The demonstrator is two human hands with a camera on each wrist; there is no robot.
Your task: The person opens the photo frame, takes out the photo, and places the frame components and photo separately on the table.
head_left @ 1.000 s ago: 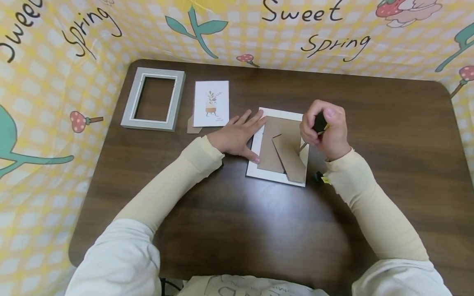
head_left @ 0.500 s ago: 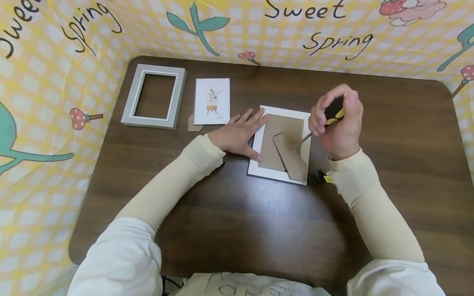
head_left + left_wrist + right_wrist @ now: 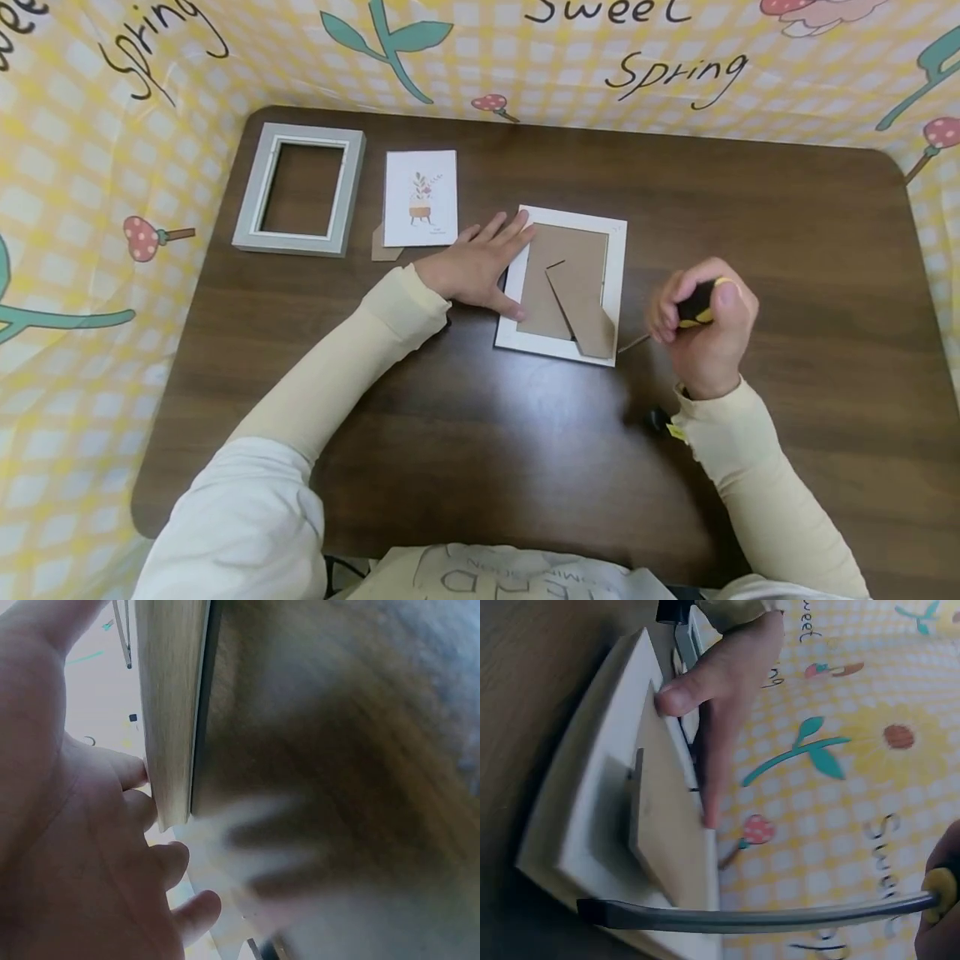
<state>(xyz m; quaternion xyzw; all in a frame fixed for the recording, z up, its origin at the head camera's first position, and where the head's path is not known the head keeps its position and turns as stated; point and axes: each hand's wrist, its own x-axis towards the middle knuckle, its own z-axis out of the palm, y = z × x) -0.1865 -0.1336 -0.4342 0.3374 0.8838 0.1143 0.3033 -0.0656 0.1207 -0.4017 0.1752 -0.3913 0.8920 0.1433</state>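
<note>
A white picture frame (image 3: 615, 258) lies face down on the table, its brown backing board (image 3: 570, 240) and angled easel flap (image 3: 588, 321) showing. My left hand (image 3: 477, 268) rests with spread fingers on the frame's left edge, thumb on the lower left side. My right hand (image 3: 708, 337) grips a flathead screwdriver (image 3: 696, 305) by its black-and-yellow handle, to the right of the frame. Its tip lies beside the frame's lower right corner in the head view. In the right wrist view the metal shaft (image 3: 765, 920) crosses in front of the frame, flat blade toward the left.
A grey empty-centred frame (image 3: 250, 187) sits at the back left of the brown table (image 3: 420, 467). Beside it lies a white card with a potted plant (image 3: 421, 187), a brown cardboard piece (image 3: 386, 247) sticking out beneath. A checked cloth (image 3: 555, 83) encloses the far side.
My right hand has drawn the screwdriver away from the backing board, first up and right, then down toward me. My left hand stays on the frame.
</note>
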